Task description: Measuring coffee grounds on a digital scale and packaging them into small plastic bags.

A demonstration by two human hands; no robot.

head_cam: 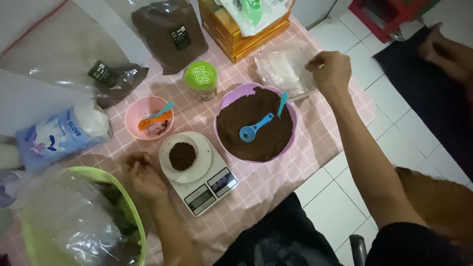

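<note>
Pink checked cloth (295,162) | right hand (331,69) on clear packets (283,69) | green-lidded jar (201,79)

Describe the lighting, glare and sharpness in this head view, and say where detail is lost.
Head view: dim, soft light with a bluish cast; the whole frame is slightly soft. Glare whitens the plastic bags at upper left. The right hand and left hand look smeared at the fingers. The dark clothing at the bottom loses all detail. The brown powder in the purple bowl shows little texture.
</note>
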